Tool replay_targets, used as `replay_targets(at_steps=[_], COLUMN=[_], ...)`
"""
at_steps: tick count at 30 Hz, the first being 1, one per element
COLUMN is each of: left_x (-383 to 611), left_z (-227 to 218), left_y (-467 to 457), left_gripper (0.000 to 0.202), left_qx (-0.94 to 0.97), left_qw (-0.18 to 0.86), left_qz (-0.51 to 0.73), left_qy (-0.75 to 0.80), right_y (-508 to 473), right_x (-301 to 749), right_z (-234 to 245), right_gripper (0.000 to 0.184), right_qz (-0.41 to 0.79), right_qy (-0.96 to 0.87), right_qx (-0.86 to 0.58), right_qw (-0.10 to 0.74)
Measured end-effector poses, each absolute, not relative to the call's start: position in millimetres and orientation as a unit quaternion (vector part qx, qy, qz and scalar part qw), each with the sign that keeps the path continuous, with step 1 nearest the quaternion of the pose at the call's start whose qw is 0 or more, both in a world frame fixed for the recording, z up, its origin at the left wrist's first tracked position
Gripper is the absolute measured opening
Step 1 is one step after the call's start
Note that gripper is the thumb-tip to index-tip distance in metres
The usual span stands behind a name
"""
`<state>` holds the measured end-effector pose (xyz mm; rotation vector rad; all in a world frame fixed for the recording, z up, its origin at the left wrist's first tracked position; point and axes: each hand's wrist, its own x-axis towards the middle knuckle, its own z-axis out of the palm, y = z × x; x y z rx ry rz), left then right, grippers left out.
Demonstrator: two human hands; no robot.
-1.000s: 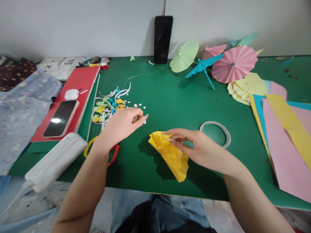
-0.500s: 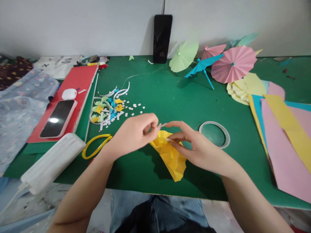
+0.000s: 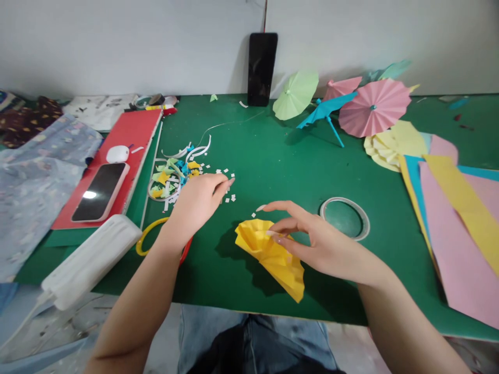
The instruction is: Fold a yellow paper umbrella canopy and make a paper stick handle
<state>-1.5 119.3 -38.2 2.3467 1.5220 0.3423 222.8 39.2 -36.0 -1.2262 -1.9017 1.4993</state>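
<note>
A pleated yellow paper fan [image 3: 273, 254] lies on the green mat [image 3: 273, 161] near the front edge. My right hand [image 3: 319, 244] rests on its top edge, fingers pressed on the folds and the index finger lifted with a tiny white bit at its tip. My left hand [image 3: 197, 202] is out to the left of the fan, its fingertips pinched together at a scatter of small white paper squares [image 3: 228, 174]. Whatever the pinch holds is too small to make out.
A tape ring [image 3: 364, 221] lies right of the fan. Yellow-and-red scissors [image 3: 150, 236] sit under my left wrist, beside a scrap pile [image 3: 171, 174]. Paper umbrellas [image 3: 374, 106] and coloured sheets [image 3: 452, 228] fill the right. A phone [image 3: 100, 190] lies on a red board; a white case [image 3: 89, 259] is front left.
My left hand met the right hand at the fan's top half a second ago and has now swung back left to the white squares. The right hand stays on the fan.
</note>
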Motion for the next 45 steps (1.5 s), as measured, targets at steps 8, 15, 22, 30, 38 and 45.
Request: replay_targets(at_steps=[8,15,22,30,38,45], left_x=[-7,5,22,19,-75,-100], left_z=[-40,-51,-94,-66,-55,-96], left_y=[125,99,84,146,83,-1], left_gripper=[0.014,0.036,0.043,0.032,0.049,0.057], left_qx=[0.811,0.850,0.900,0.850,0.827,0.808], left_qw=[0.216,0.125,0.008,-0.055,-0.026,-0.014], left_qz=[0.133,0.116,0.060,0.079,0.088,0.118], left_qy=[0.526,0.499,0.432,0.519,0.554,0.576], right_y=[38,41,44,43,44,44], right_x=[234,233,232,234,238,234], right_z=[-26,-25,-27,-28,-30,-37], right_gripper=[0.041,0.043,0.044,0.043,0.042,0.041], right_qz=[0.613,0.674,0.679,0.692,0.706,0.713], right_qy=[-0.664,-0.643,-0.639,-0.619,-0.610,-0.609], right_qx=[-0.381,-0.333,-0.330,-0.332,-0.311,-0.298], right_qw=[0.198,0.147,0.148,0.163,0.181,0.178])
